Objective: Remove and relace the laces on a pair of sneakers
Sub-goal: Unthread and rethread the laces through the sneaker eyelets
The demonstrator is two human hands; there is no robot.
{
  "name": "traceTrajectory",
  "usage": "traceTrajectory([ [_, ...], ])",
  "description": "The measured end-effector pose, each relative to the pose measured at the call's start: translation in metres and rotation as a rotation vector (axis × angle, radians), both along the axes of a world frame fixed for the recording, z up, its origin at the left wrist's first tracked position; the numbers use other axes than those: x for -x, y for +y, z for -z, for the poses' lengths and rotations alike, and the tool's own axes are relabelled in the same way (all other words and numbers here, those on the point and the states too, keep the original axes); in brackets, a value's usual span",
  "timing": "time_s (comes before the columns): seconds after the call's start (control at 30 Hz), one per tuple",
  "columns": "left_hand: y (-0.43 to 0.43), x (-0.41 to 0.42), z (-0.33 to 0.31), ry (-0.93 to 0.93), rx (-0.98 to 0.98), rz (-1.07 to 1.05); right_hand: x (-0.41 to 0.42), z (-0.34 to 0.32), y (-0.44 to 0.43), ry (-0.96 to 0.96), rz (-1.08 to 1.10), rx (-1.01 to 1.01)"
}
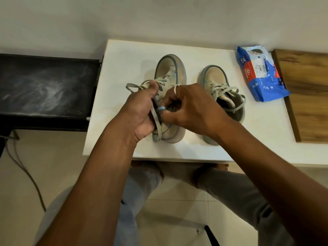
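Two beige sneakers with blue trim stand side by side on the white table (124, 55), toes pointing away from me. My left hand (140, 114) grips the grey lace (157, 119) of the left sneaker (168, 68); a loop of that lace sticks out to the left above my thumb. My right hand (188, 107), a ring on one finger, pinches the lace near its light-blue tip (161, 108) over the shoe's opening. The right sneaker (214, 77) is untouched, laced, its lace loops (230, 93) lying loose over its opening.
A blue and white plastic packet (260, 73) lies at the table's back right. A wooden board (308, 93) sits on the right. A black dusty surface (44, 89) adjoins the table on the left. My knees and the tiled floor (177, 201) show below the table's front edge.
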State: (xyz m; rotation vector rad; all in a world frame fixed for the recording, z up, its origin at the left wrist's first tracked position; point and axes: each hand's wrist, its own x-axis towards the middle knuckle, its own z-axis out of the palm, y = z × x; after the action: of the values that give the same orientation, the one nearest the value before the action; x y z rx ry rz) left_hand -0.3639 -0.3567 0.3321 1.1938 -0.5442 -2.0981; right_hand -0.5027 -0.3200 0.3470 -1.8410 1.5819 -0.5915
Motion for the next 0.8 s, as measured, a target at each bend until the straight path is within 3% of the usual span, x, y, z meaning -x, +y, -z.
traceTrajectory([
  [0.13, 0.001, 0.001, 0.0, 0.034, -0.014, -0.03, 0.002, 0.01, -0.007, 0.024, 0.177, 0.138],
  [0.3, 0.001, -0.001, -0.001, 0.009, -0.015, -0.032, -0.014, 0.013, -0.001, -0.037, 0.152, 0.175],
  [0.53, 0.001, 0.0, -0.002, 0.006, -0.022, 0.005, 0.006, -0.011, -0.01, 0.072, -0.033, -0.132],
  [0.8, 0.0, -0.001, 0.001, 0.006, -0.032, -0.048, -0.013, 0.008, -0.005, 0.007, 0.148, 0.175],
])
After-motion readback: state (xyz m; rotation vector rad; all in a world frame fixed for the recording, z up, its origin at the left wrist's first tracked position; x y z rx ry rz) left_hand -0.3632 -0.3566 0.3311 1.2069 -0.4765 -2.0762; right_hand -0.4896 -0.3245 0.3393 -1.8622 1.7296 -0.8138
